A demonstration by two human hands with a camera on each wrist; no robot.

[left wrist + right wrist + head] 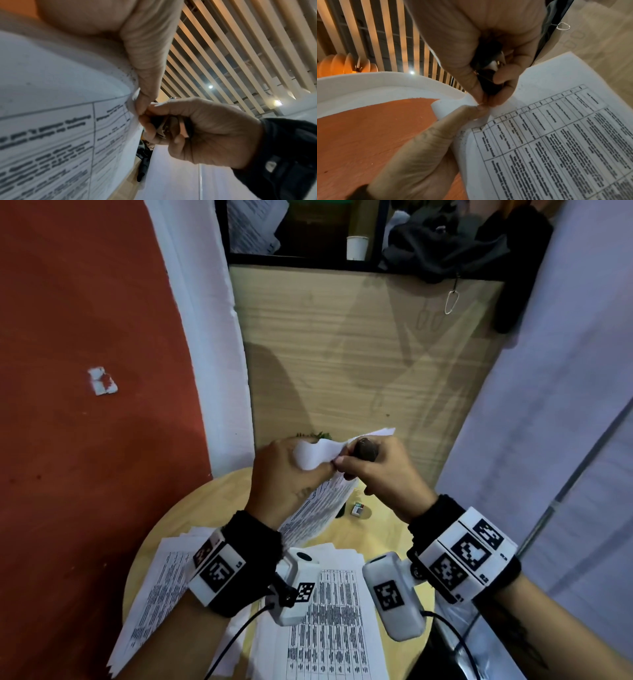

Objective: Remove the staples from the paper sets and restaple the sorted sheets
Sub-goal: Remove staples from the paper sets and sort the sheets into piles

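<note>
A person's two hands meet above a round wooden table, working at the corner of a paper set held up in the air. The left hand pinches the set's top corner between thumb and fingers, the upper sheet folded back over the knuckles so its blank underside shows. The right hand is curled round a small dark tool, apparently a staple remover, its fingertips pressed to the same corner, touching the left thumb.

From the left wrist, the left thumb runs down to the paper's edge, where the right hand closes on the tool, bits of metal glinting between the fingers. From the right wrist, the right fingertips and the left thumb meet at the folded corner, with the set's printed table spreading away below. The staple itself is hidden behind the fingers.

The rest of the set hangs down from the corner toward the table, clear of the sheets there. Two loose stacks of printed sheets lie on the table beneath the wrists, one at the left and one in the middle. A small box sits on the table just beyond the hanging set. Behind stand a wooden panel, a red wall and, on a shelf above, a white cup beside dark cloth.
</note>
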